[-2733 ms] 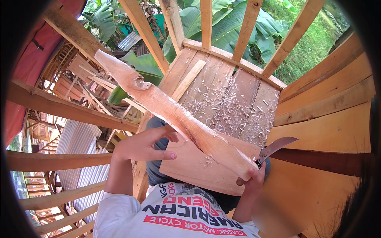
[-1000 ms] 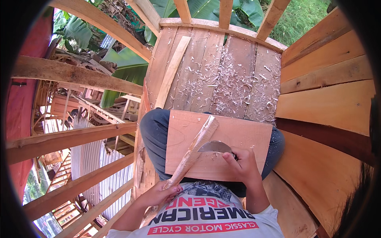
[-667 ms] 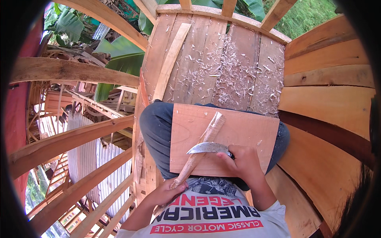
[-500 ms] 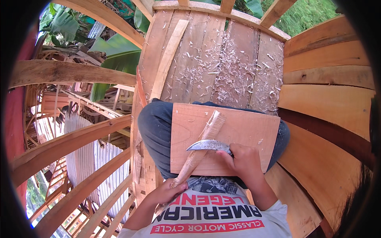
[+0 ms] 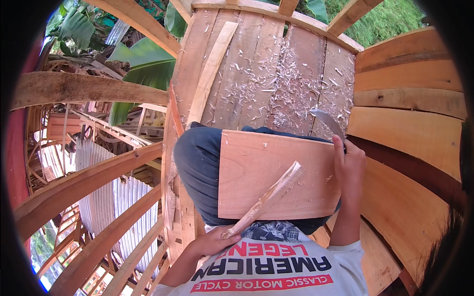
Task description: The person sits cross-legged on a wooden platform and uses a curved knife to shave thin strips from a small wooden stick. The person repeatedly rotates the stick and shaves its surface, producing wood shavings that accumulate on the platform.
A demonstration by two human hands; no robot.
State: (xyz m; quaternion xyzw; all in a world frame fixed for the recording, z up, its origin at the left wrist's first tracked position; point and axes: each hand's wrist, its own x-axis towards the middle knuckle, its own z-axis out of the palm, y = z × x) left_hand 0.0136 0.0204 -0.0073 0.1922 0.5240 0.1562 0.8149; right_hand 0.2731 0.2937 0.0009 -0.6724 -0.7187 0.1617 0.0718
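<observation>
My left hand (image 5: 213, 240) grips the near end of a long rough wooden stick (image 5: 266, 196), whose far end rests on a flat wooden board (image 5: 256, 163) lying across my lap. My right hand (image 5: 348, 166) holds a curved-bladed knife (image 5: 327, 122) raised off the board's right edge, blade pointing away and up. The blade is clear of the stick.
Wood shavings (image 5: 289, 89) litter the plank floor (image 5: 247, 64) in front of my knees. Curved wooden planks (image 5: 410, 143) rise at the right, a loose slat (image 5: 210, 69) lies on the floor, timber frames (image 5: 84, 89) and corrugated sheets (image 5: 116, 197) show at the left.
The knife has lifted from the stick on the board and swung out to the right. Earlier the stick was held up long in front of me; now it rests on the board.
</observation>
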